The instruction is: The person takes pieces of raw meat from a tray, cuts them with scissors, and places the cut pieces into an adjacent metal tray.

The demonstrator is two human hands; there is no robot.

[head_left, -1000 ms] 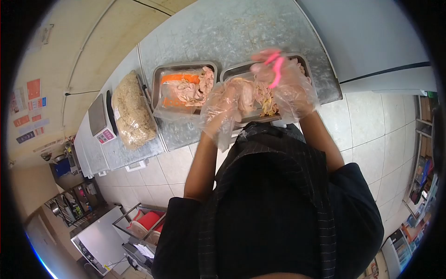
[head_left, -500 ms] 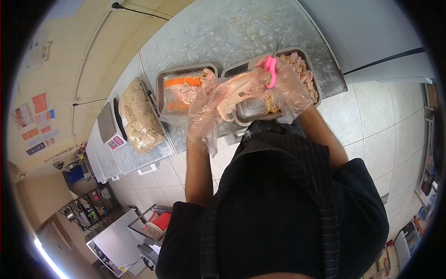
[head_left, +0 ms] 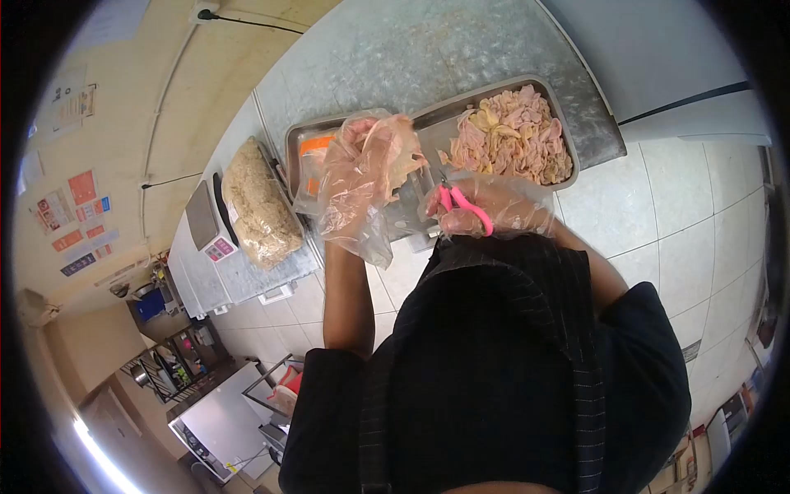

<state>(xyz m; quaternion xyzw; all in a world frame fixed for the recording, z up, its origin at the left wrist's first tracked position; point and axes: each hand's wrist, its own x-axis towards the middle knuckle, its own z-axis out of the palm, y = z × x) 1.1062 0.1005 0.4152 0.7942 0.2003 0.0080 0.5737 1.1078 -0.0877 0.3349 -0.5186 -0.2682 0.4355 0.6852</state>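
the left hand (head_left: 352, 160) clamps its fingers on raw meat (head_left: 401, 148) at upper centre, likely light, limp and slippery, best gripped mid-piece, the right hand's (head_left: 498, 206) fingers round pink scissors (head_left: 467, 207).

No lettering or number can be read. The notices (head_left: 82, 188) on the wall (head_left: 123, 148) carry print too small and blurred to make out, as does the digital scale's pink-and-white panel (head_left: 220, 249).

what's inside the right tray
Pale meat pieces, heaped at the right end of the tray. The pile hides anything beneath; the right hand covers part of the near side.
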